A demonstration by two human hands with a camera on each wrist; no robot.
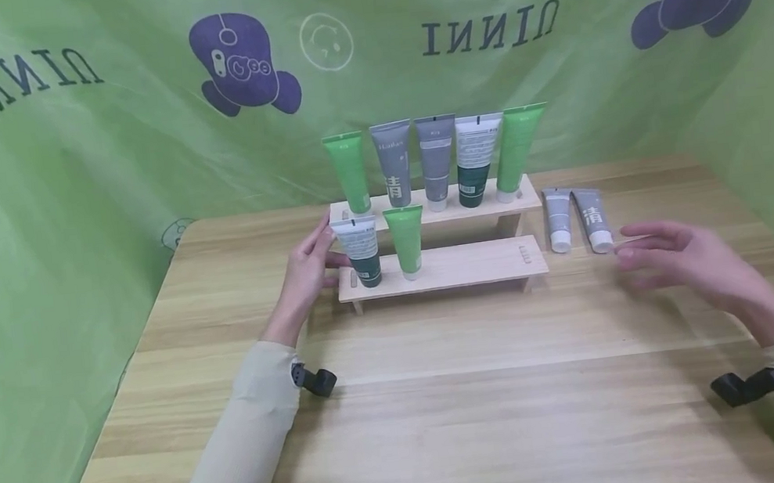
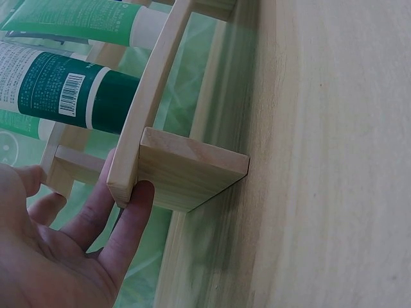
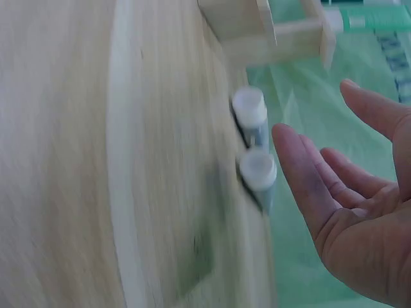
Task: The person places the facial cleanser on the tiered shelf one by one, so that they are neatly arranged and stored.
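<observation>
My left hand [image 1: 308, 269] touches the left end of a two-step wooden display stand [image 1: 463, 265]. In the left wrist view its fairly straight fingers [image 2: 131, 231] rest at the end of the lower board. On that lower step stand a white and dark green tube [image 1: 363, 256] and a green tube [image 1: 406, 239]. My right hand [image 1: 694, 264] hovers with fingers spread, holding nothing, beside two grey tubes with white caps. Of these, the nearer tube [image 1: 593, 220] lies close to my fingertips; the other tube [image 1: 559, 219] lies between it and the stand.
The upper step carries a green tube [image 1: 350, 173], two grey tubes, a white and dark green tube [image 1: 478, 161] and another green tube [image 1: 521, 150]. Behind the wooden table [image 1: 449, 424] hangs a green printed curtain [image 1: 136, 142], which also rises along both sides.
</observation>
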